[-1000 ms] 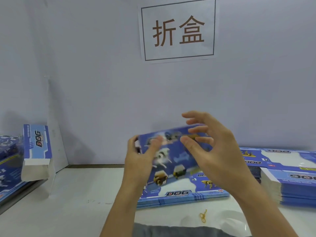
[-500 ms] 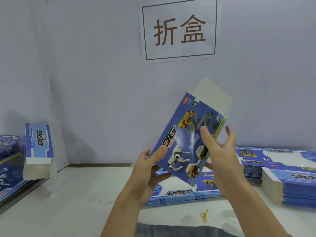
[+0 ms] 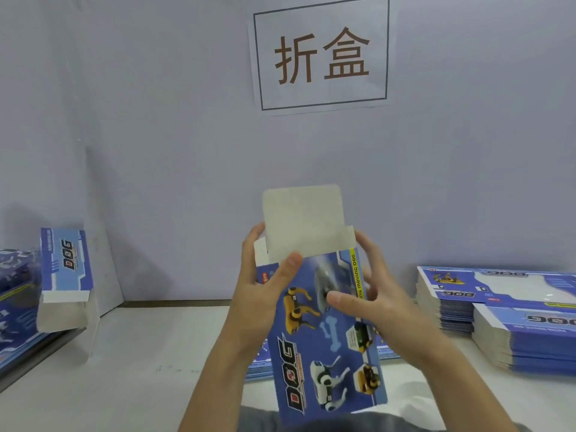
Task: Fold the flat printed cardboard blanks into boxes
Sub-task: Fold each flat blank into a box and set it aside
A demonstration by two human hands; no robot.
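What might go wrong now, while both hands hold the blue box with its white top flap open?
1. The white top flap stands unfolded; the left hand presses its thumb at the flap's base, so a crooked crease seems possible.
2. The right hand touches the box with fairly straight fingers, so it may slip or twist.
3. The box hangs above the flat blanks on the table; a drop might disturb them.
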